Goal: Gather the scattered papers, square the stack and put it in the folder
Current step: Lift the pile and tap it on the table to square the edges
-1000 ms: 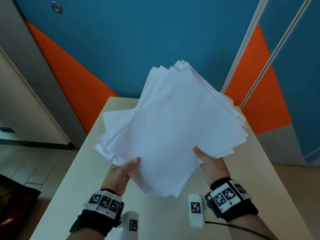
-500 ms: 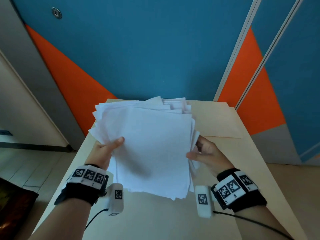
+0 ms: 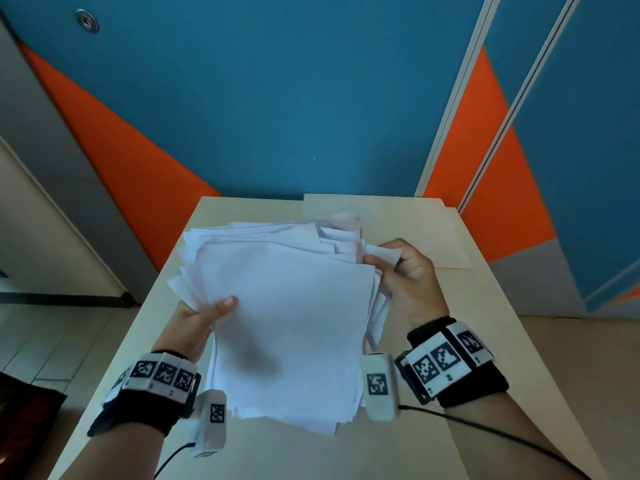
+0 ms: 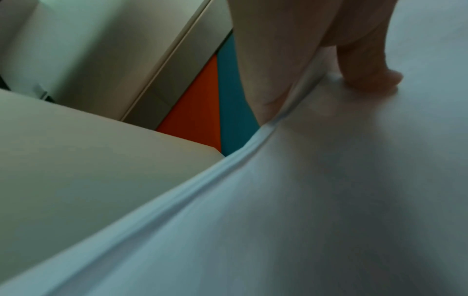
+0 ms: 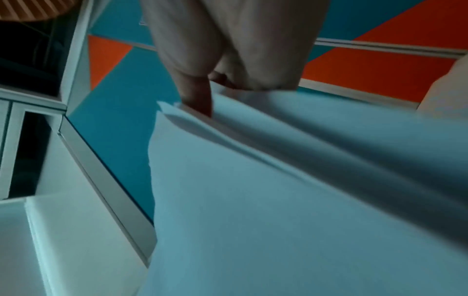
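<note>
head: bright, even, wide-angle bending at edges | wrists: dim, bluish, blurred | soft shadow on papers (image 3: pixel 277 323)

Prob. an office or school-type room: pale tabletop (image 3: pixel 485 334) w/ manila folder (image 3: pixel 433 233), blue-and-orange panelled wall (image 3: pixel 277 116), tiled floor (image 3: pixel 52 334) at left.

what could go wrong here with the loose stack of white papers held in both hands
The loose stack of white paper sheets is fanned, with corners jutting out at the far and left edges, so sheets may slide out. The left hand holds only with a thumb-on-top grip at one edge. The right hand pinches a few protruding corners, which may crease.
</note>
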`<state>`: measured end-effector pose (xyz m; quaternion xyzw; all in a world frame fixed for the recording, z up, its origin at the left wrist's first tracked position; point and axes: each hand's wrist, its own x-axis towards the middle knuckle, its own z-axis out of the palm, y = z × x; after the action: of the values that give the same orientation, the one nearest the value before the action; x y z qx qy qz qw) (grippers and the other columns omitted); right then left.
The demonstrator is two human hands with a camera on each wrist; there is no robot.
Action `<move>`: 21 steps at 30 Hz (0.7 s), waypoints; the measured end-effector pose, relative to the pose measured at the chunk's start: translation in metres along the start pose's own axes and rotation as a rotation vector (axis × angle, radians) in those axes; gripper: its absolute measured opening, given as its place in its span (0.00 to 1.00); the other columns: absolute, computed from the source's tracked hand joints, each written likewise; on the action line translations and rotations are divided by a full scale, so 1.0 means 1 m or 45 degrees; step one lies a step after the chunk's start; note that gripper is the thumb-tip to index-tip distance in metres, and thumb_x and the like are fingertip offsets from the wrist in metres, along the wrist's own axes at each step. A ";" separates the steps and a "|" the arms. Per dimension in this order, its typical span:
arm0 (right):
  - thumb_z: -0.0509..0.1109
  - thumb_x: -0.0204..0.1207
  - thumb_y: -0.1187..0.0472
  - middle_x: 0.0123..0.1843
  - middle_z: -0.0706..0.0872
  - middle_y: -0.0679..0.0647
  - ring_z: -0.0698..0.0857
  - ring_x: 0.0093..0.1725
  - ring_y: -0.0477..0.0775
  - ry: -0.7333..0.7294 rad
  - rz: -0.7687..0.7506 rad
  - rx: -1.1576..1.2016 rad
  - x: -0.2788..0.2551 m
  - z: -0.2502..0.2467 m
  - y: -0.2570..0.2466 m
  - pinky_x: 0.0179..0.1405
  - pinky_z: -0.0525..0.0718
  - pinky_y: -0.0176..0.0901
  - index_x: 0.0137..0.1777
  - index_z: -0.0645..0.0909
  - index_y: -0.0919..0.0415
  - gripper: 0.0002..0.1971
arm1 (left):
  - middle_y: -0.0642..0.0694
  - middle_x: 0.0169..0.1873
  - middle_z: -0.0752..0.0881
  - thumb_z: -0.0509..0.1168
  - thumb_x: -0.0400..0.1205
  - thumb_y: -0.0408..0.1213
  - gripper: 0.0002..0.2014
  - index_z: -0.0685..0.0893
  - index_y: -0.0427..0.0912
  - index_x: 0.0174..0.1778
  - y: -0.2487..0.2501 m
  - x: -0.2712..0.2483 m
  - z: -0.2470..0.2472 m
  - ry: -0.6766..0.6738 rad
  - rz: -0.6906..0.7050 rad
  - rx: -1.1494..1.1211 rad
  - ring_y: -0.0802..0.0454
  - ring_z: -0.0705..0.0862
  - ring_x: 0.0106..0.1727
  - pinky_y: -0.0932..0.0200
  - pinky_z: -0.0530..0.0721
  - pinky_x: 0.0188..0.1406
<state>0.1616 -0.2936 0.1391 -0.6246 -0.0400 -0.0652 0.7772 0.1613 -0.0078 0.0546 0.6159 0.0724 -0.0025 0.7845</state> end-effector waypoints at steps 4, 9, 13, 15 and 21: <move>0.65 0.79 0.62 0.64 0.85 0.47 0.82 0.65 0.45 -0.202 0.061 -0.075 0.000 -0.005 0.011 0.67 0.79 0.41 0.68 0.75 0.58 0.17 | 0.50 0.36 0.92 0.72 0.71 0.31 0.07 0.86 0.43 0.43 -0.006 0.001 0.003 0.159 0.004 -0.042 0.47 0.89 0.43 0.46 0.82 0.56; 0.84 0.48 0.41 0.81 0.63 0.39 0.61 0.81 0.46 -0.368 0.284 -0.461 -0.014 -0.019 0.043 0.76 0.64 0.47 0.76 0.55 0.36 0.56 | 0.53 0.33 0.92 0.64 0.79 0.27 0.08 0.85 0.45 0.44 0.002 0.002 0.001 0.201 -0.013 -0.137 0.46 0.86 0.45 0.44 0.80 0.56; 0.86 0.47 0.44 0.79 0.68 0.42 0.66 0.79 0.45 -0.311 0.271 -0.441 -0.003 -0.015 0.039 0.79 0.66 0.58 0.80 0.56 0.44 0.60 | 0.50 0.36 0.93 0.82 0.59 0.43 0.17 0.89 0.44 0.41 0.012 0.005 0.001 0.065 -0.004 -0.131 0.47 0.90 0.44 0.51 0.88 0.46; 0.87 0.50 0.55 0.77 0.72 0.45 0.69 0.77 0.47 -0.231 0.264 -0.389 0.007 -0.014 0.034 0.76 0.70 0.58 0.79 0.58 0.45 0.57 | 0.50 0.37 0.92 0.82 0.57 0.43 0.20 0.88 0.44 0.43 0.016 0.007 0.002 0.033 0.007 -0.114 0.47 0.90 0.44 0.55 0.89 0.43; 0.86 0.51 0.68 0.64 0.86 0.47 0.83 0.65 0.44 -0.333 0.327 -0.278 0.024 -0.023 0.023 0.68 0.79 0.46 0.67 0.75 0.51 0.42 | 0.49 0.33 0.93 0.86 0.35 0.53 0.39 0.86 0.42 0.42 0.029 0.004 0.008 -0.033 0.052 -0.131 0.53 0.92 0.37 0.59 0.90 0.36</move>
<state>0.1883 -0.3129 0.1154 -0.7082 -0.0531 0.1121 0.6950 0.1685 -0.0085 0.0846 0.5761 0.0497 0.0092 0.8158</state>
